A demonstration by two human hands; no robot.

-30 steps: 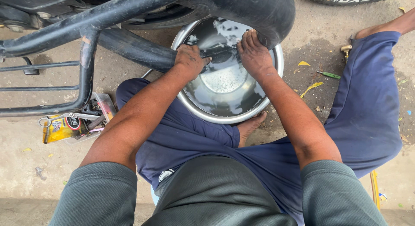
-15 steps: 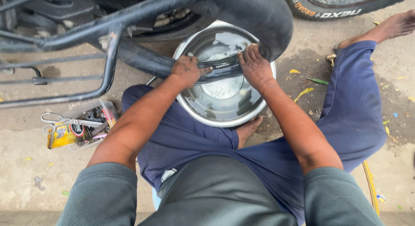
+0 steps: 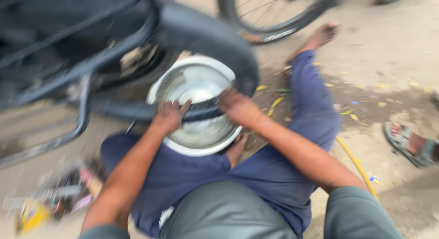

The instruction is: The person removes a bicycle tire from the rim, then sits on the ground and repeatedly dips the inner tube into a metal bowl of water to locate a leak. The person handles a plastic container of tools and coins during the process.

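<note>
Black tube point(image 3: 201, 114) stretched across steel basin point(image 3: 192, 81) at frame centre; both hands point(image 3: 168, 116) point(image 3: 238, 107) closed on it, pressing into water.

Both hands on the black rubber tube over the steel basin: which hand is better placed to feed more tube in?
Probably left hand: it grips the black rubber tube where the slack runs off left. Right hand sits by the tyre.

The black tube point(image 3: 201, 113) stretched across the metal basin point(image 3: 196, 150) bars the way down into it, the dark frame point(image 3: 82, 70) crowds the left, and open ground point(image 3: 388, 61) lies to the right, though blur makes gaps uncertain.
</note>
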